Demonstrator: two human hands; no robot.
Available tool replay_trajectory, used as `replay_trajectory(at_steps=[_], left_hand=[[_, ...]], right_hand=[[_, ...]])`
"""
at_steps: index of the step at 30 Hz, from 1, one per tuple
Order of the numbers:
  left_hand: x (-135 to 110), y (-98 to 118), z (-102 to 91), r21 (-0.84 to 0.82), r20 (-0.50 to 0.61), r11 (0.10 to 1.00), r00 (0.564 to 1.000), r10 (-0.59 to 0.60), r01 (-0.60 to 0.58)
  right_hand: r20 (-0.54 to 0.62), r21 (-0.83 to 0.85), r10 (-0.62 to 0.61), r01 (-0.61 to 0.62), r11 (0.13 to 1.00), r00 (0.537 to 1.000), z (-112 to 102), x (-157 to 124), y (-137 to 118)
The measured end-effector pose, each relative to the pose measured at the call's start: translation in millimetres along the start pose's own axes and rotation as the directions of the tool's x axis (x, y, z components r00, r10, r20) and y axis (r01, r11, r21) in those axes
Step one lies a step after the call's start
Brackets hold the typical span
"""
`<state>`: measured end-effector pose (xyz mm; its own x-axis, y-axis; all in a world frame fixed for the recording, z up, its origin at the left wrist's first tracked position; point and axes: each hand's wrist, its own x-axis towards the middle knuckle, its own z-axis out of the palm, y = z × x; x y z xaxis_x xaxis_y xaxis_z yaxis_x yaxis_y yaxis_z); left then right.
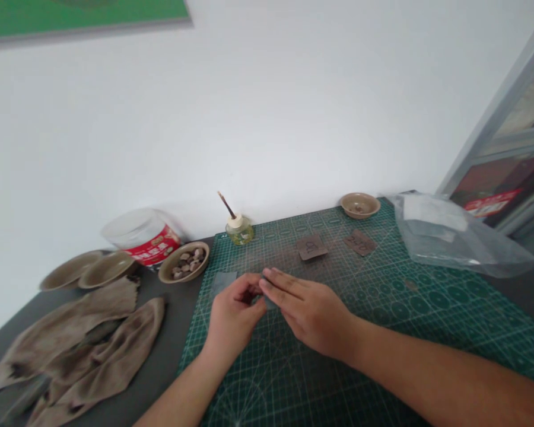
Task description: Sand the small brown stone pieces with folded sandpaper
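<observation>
Place: a small craft workbench, set against a plain white wall.
Landmark: a green gridded cutting mat (382, 308) is laid on the dark tabletop (169, 350).
Behind the mat: a glass bottle with a brush (239, 230) is stood.
Left of the mat: shallow dishes (107, 270), a bowl of small pieces (184, 262) and stained rags (84, 344) are kept.
Right of the mat: a clear plastic bag (449, 237) is laid.

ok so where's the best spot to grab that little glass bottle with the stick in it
Probably by the squat glass body of the bottle, pinched low from the near side. The stick leans up and left out of the cap, and the wall stands close behind, so top and back look awkward.
</observation>
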<state>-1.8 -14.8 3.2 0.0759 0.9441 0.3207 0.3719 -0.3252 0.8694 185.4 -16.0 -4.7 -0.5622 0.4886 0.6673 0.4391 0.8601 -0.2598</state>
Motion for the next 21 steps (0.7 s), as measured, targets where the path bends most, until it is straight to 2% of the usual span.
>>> replay_trajectory(at_steps=[4, 10, 15, 21], left_hand=[[-2.0, 7.1, 0.8, -0.029, -0.021, 0.999, 0.999, -0.043, 0.042], [-5.0, 15.3, 0.6, -0.052, -0.066, 0.997, 0.997, -0.051, 0.048], [-3.4, 14.1, 0.8, -0.058, -0.018, 0.995, 0.996, -0.086, 0.085], [-3.5, 9.5, 1.1, -0.125, 0.034, 0.985, 0.993, -0.115, 0.118]], right_hand=[[-0.009, -0.073, -0.021, 0.021, 0.997, 1.000, 1.5, -2.5, 4.8], [-0.018, -0.056, -0.028, 0.027, 0.998, 0.999, -1.7, 0.1, 2.4], [-0.036, -0.020, 0.008, -0.009, 1.000, 0.999, -2.7, 1.3, 3.5], [0.004, -0.019, 0.018, -0.018, 1.000, 1.000, -5.1, 0.9, 4.9]])
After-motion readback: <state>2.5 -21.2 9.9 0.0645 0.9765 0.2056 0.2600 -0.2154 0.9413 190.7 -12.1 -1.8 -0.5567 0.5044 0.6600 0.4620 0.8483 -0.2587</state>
